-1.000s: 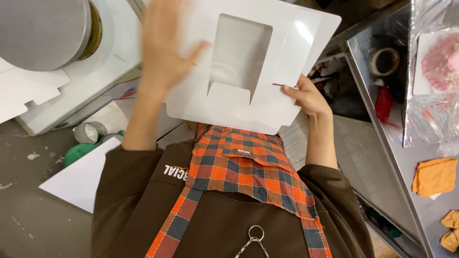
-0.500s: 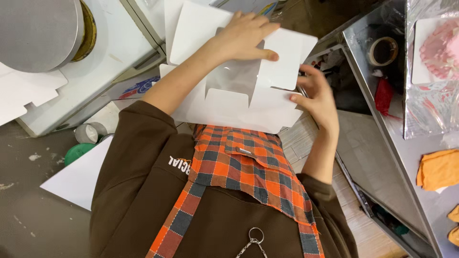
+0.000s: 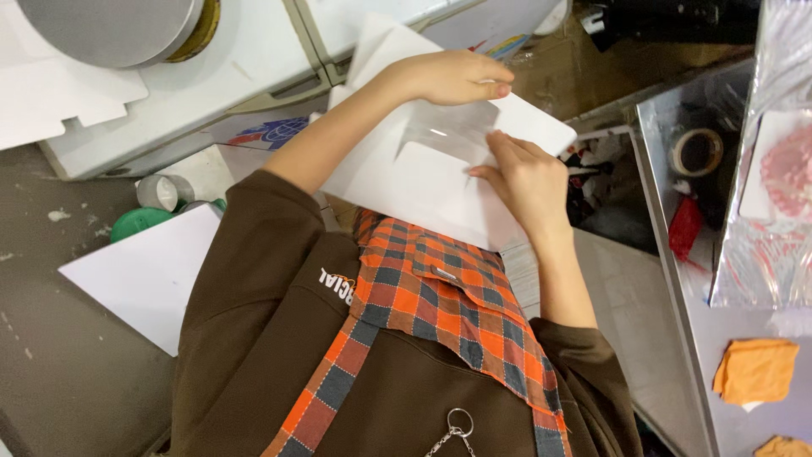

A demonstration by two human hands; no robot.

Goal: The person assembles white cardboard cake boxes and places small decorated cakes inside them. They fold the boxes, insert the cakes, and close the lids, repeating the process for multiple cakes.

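A person in a brown top and an orange checked apron holds a flat white cardboard box blank (image 3: 440, 182) with a see-through window up in front of their chest. The left hand (image 3: 452, 76) is curled over the top edge of the cardboard, gripping it. The right hand (image 3: 524, 173) lies flat on the cardboard just right of the window, fingers pressing a fold.

Left of the cardboard and lower down, a plain white sheet (image 3: 144, 275) lies on the grey floor. Just above the sheet are a green round lid (image 3: 139, 224) and a small grey roll (image 3: 161, 192). Right of the cardboard stands a shiny metal table (image 3: 677, 254) with a ring of brown tape (image 3: 696, 151), a clear plastic bag (image 3: 774, 211) with something pink inside, and an orange cloth (image 3: 755, 371).
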